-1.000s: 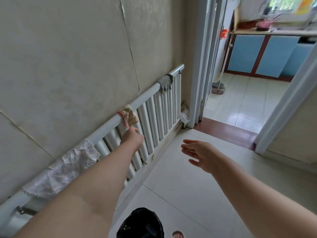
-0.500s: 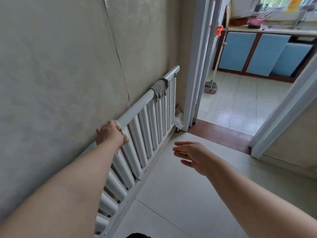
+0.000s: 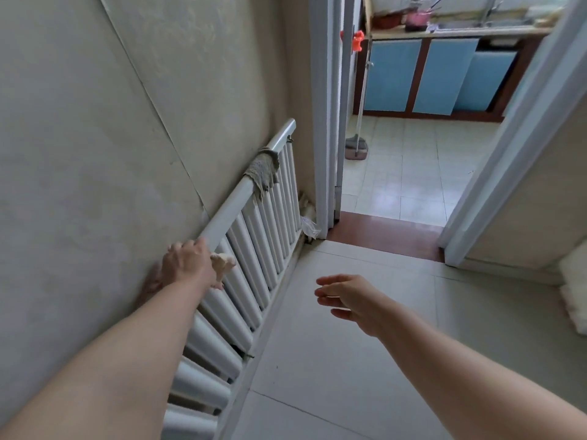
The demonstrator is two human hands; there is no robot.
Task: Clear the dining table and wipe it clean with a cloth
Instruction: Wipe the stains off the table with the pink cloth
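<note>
A home hallway: wall radiator (image 3: 254, 230), doorway to kitchen cabinets (image 3: 422, 74).

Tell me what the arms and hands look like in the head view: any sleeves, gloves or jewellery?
Both are bare. The left hand and right hand wear no gloves, and no ring, watch or bracelet shows. The left forearm and right forearm show no sleeve up to the frame's edge.

We see a white radiator (image 3: 273, 223) running along the beige wall (image 3: 95, 154), with a grey rag (image 3: 263, 169) draped over its top rail near the far end. Past the white door frame (image 3: 322, 122), a reddish threshold (image 3: 384, 231) meets a tiled kitchen floor. There a mop (image 3: 356, 147) stands upright beside blue cabinet doors (image 3: 441, 74) under a cluttered bench (image 3: 444, 32).
</note>
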